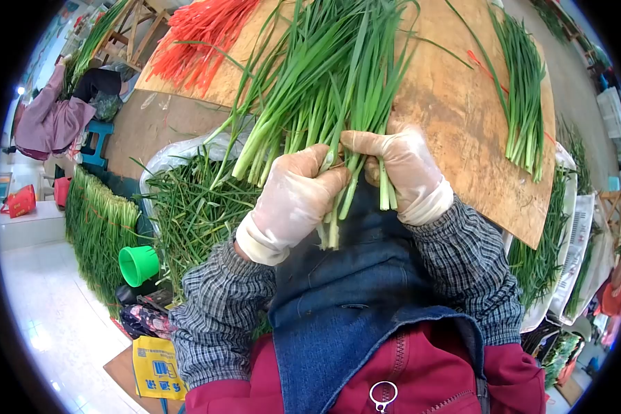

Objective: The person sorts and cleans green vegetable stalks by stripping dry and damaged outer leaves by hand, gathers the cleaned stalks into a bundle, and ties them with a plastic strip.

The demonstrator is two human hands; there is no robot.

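We're seeing the gloved left hand pinching pale stalks between thumb and fingers, and the gloved right hand closing on neighbouring stalks. The held garlic chives are extending forward from both hands, long axis running roughly up the frame, stalk ends pointing down toward the denim apron. The lowest ends are hanging just beside the left hand, so we're marking that one nearer. Looks: slim deep-green leaves, paling to whitish toward the ends, some splaying. Around them, a larger chive pile is covering the top center of the wooden board. Left of center, a heap of loose leaves is filling a plastic liner. Upper right, a chive bundle is resting on the board; upper left, red strips. Farther left, we're noting a green bucket and a person beside a blue stool.
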